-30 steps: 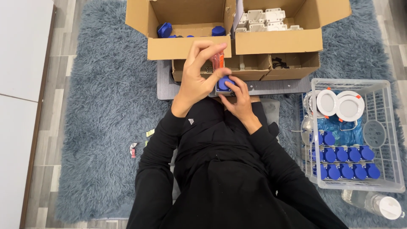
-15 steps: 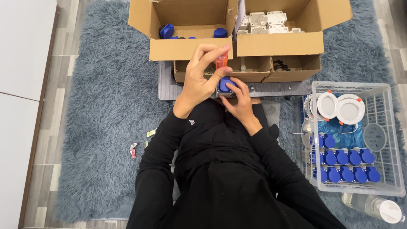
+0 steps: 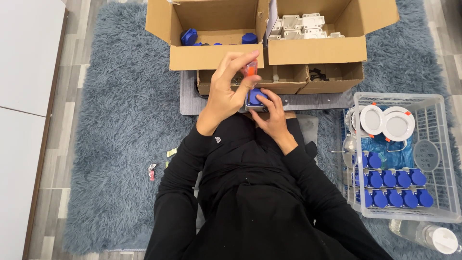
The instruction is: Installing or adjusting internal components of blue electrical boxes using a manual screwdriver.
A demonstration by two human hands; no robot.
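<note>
Seated on a shaggy grey-blue rug (image 3: 110, 120), a person works over a small blue socket part (image 3: 254, 97). The left hand (image 3: 230, 86) has its grip closed round an orange-handled tool (image 3: 250, 69), apparently a screwdriver, pinched between thumb and fingertips and held nearly upright, its long axis pointing down at the part just below. The right hand (image 3: 272, 111) is closed on the blue part from beneath and from the right side, fingers wrapped over its face, so the two hands touch and the tool meets the part from above. Beyond them lies a grey mat (image 3: 192, 103) carrying open cardboard boxes (image 3: 211, 55), one with blue pieces, one with white housings (image 3: 308, 26). Well to the right stands a clear plastic crate (image 3: 445, 159) with rows of blue caps (image 3: 390, 188) and round white fittings (image 3: 385, 123).
</note>
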